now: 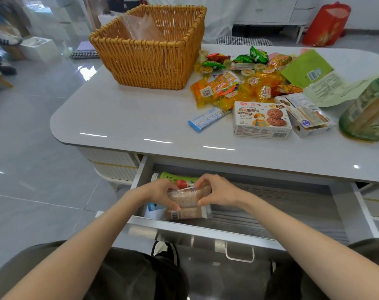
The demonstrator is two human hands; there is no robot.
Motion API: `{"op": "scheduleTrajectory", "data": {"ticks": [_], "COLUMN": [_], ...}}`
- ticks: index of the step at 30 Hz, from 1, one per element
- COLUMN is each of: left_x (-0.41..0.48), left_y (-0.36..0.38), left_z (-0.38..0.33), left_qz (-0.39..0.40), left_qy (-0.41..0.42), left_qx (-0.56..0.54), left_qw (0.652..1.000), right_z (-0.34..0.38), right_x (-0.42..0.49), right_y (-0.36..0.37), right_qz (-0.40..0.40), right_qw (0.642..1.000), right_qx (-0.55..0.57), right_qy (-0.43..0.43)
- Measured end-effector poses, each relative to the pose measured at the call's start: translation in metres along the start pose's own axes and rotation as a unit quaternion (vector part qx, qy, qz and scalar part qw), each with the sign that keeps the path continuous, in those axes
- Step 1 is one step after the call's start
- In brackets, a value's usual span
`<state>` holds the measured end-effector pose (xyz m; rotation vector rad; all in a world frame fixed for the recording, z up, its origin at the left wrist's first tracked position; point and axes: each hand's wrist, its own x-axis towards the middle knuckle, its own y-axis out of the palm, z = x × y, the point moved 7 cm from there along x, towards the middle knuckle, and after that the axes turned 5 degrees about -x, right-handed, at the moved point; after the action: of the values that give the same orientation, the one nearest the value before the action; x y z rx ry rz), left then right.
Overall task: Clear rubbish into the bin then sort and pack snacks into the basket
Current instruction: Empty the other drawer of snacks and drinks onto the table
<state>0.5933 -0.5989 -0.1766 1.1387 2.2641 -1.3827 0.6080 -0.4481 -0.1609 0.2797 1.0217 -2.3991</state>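
Gripping cracker pack (187, 199): left hand (160, 194), right hand (216, 192), fingers curled.

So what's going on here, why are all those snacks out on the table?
Someone sitting at the white table has its drawer pulled open. Their left hand and right hand both grip a packet of crackers over the drawer's left end. On the table, a heap of snacks lies beside the wicker basket, not packed yet.

Left hand (162, 194) and right hand (214, 192) around a clear cracker packet (185, 199) over the open drawer (270, 204).
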Motion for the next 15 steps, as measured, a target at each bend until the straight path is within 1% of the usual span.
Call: {"op": "scheduleTrajectory", "data": {"ticks": [1,3,5,7,12,15], "left_x": [0.0,0.0,0.0,0.002,0.01,0.011], "left_y": [-0.002,-0.005,-0.008,-0.01,-0.009,-0.008], "left_z": [0.006,0.019,0.028,0.033,0.031,0.031], "left_qz": [-0.004,-0.006,-0.004,0.011,0.042,0.055], "left_qy": [-0.011,-0.037,-0.052,-0.054,-0.038,-0.035], "left_qx": [0.012,0.05,0.096,0.12,0.121,0.111], "left_qw": [1.0,0.998,0.994,0.991,0.991,0.992], "right_z": [0.001,0.001,-0.003,-0.012,-0.024,-0.028], "right_x": [0.005,0.016,0.026,0.033,0.045,0.048], "right_y": [-0.001,-0.006,-0.005,0.007,0.032,0.032], "right_qz": [0.005,-0.013,-0.027,-0.015,-0.007,-0.001], "right_qw": [1.0,0.999,0.992,0.985,0.986,0.986], "right_qx": [-0.013,-0.05,-0.122,-0.173,-0.168,-0.167], "right_qy": [0.001,-0.001,-0.011,-0.013,-0.012,0.006]}}
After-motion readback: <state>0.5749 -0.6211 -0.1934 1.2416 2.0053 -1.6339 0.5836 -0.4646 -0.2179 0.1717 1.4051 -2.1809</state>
